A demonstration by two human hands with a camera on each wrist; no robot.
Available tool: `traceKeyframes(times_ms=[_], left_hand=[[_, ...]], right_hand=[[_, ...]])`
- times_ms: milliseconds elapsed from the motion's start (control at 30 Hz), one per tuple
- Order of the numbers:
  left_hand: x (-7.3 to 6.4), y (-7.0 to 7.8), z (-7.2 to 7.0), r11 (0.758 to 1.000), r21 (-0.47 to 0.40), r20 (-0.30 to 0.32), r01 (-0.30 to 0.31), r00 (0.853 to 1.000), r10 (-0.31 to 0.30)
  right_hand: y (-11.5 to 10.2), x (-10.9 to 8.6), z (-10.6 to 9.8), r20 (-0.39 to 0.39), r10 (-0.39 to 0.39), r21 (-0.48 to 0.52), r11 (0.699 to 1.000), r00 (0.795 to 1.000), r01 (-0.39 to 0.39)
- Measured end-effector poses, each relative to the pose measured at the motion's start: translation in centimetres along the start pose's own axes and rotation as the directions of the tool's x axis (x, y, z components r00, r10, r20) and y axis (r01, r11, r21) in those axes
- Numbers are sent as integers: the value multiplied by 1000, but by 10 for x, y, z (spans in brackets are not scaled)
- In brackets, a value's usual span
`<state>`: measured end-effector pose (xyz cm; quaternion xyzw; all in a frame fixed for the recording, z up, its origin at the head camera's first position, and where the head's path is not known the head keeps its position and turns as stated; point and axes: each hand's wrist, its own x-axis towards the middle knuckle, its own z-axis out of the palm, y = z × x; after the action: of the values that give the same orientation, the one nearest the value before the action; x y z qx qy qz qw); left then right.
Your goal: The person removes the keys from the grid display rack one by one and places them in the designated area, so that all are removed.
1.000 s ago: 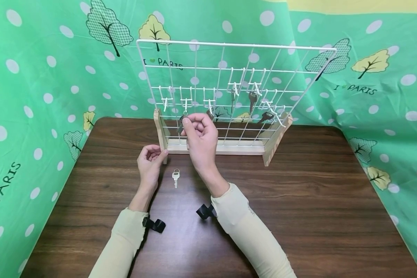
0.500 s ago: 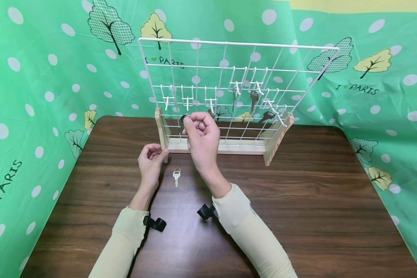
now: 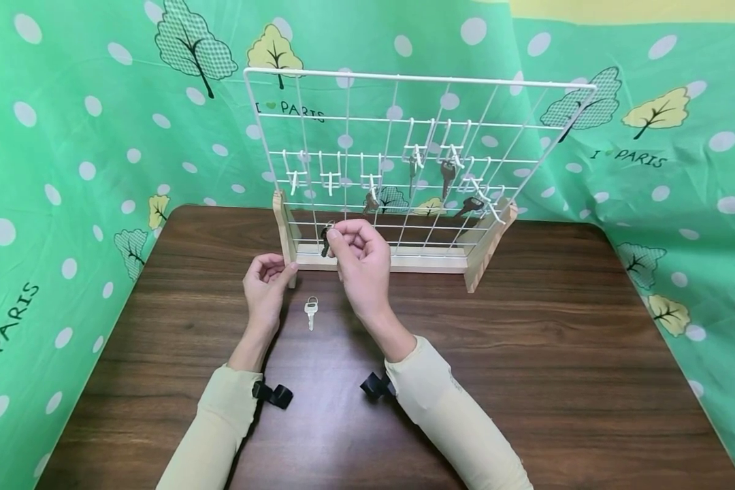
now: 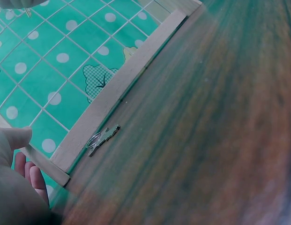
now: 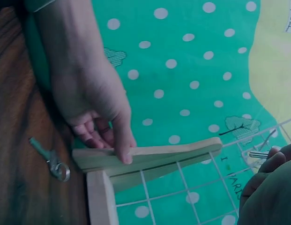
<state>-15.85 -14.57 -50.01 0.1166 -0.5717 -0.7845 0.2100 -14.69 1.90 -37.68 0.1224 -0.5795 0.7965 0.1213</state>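
Note:
My right hand (image 3: 364, 265) pinches a dark key (image 3: 325, 241) by its ring end, in front of the lower wires of a white wire rack (image 3: 419, 80). Below two white hooks at the rack's left, the key hangs tip down. With thumb and fingers, my left hand (image 3: 263, 289) grips the rack's left wooden end piece (image 3: 284, 228); the right wrist view shows this hand (image 5: 96, 103) from the side. On the table in front lies a silver key (image 3: 311, 313) with a small ring, also visible in the left wrist view as a key (image 4: 104, 139) near the wooden base bar (image 4: 105, 101).
Several keys hang from hooks at the middle and right, among them a dark key (image 3: 447, 178) and a tilted key (image 3: 470, 205). The rack's right wooden end piece (image 3: 490, 245) stands on the brown table (image 3: 557, 354). A green patterned cloth (image 3: 98, 204) surrounds the table.
My right hand has moved down and slightly toward me and right, carrying the dark key lower, away from the hooks. My left hand keeps its grip on the end piece.

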Motion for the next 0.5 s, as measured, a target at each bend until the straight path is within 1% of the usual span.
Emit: traceKeyframes(times_ms=[167,200,367,500], left_hand=[[1,-2,-1,1000,-1,11,-13,1000,13],[2,-2,-1,1000,-10,4,-5,1000,5],[1,-2,-1,1000,-5,8,-5,1000,5],[1,-1,-2,1000,11,12,-6,1000,6]], right_hand=[[6,-6,-10,22,31,-23,999,999,-30],[7,-8,-12,28,39,-26,999,999,-38],[15,-13,-20,45,75,-41,996,996,-73],[22,-18,-26,54,128,-58,990,990,-125]])
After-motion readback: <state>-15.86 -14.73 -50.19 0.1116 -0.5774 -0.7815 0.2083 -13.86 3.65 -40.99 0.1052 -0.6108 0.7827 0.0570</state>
